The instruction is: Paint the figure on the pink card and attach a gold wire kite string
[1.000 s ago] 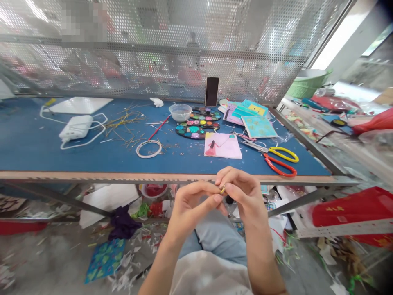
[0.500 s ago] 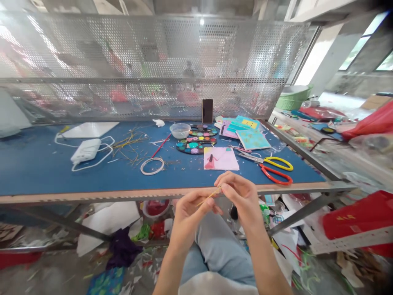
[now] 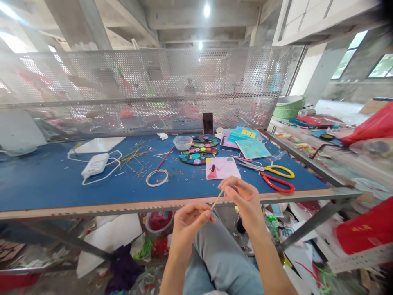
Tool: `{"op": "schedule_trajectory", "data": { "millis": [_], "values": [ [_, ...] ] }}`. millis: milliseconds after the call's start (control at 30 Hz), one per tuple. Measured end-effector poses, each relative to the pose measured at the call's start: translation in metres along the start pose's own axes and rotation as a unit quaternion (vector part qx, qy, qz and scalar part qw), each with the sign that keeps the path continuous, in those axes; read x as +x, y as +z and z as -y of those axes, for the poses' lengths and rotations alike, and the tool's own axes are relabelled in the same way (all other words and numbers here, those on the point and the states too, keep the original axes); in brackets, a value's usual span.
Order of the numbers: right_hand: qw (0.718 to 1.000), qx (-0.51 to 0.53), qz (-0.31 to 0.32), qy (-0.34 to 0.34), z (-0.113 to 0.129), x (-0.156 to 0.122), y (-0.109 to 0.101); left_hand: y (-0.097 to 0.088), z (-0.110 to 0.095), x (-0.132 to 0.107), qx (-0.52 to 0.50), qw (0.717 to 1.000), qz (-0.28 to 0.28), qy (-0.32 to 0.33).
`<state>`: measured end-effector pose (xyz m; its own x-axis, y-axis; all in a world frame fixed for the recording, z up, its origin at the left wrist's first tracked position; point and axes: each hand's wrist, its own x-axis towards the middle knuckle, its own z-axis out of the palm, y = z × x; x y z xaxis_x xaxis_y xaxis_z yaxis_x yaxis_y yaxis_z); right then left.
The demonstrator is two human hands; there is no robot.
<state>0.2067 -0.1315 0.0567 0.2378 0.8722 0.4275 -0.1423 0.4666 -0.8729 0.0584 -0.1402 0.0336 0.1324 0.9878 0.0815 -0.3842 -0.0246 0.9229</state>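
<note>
My left hand (image 3: 190, 224) and my right hand (image 3: 243, 201) are raised just in front of the blue table's near edge (image 3: 123, 209). A thin yellow straw-like stick (image 3: 217, 200) runs between them, pinched in the right fingertips at its upper end and resting against the left fingers at its lower end. Beyond my hands lies a pink paper card with a painted figure (image 3: 221, 168). Red-handled scissors (image 3: 278, 182) and yellow-handled scissors (image 3: 279, 171) sit to the right of it. A white tape ring (image 3: 156, 178) lies to the left.
Dry straw pieces (image 3: 135, 157), a white power adapter (image 3: 95, 167), a paint palette (image 3: 198, 156), a plastic bowl (image 3: 183, 143) and a standing phone (image 3: 208, 123) occupy the table. A perforated metal screen (image 3: 153, 90) rises behind it. Paper scraps and bags litter the floor below.
My view has tilted upward, so the table sits lower in the frame. The stick now shows more clearly and stands steeper between my hands, which have drawn slightly apart.
</note>
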Motion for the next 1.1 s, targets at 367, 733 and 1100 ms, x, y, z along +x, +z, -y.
{"op": "schedule_trajectory", "data": {
  "millis": [367,733,1100],
  "values": [
    [1.0,-0.007,0.006,0.026,-0.022,0.005,-0.001,-0.004,0.003,0.004,-0.007,1.0,0.0,0.001],
    [0.996,0.022,0.079,0.043,-0.013,0.006,0.005,-0.01,0.016,0.015,-0.044,0.999,-0.005,-0.008],
    [0.992,0.06,0.097,0.062,-0.012,0.008,0.004,-0.014,0.02,0.015,-0.056,0.998,0.017,-0.036]
  ]
}}
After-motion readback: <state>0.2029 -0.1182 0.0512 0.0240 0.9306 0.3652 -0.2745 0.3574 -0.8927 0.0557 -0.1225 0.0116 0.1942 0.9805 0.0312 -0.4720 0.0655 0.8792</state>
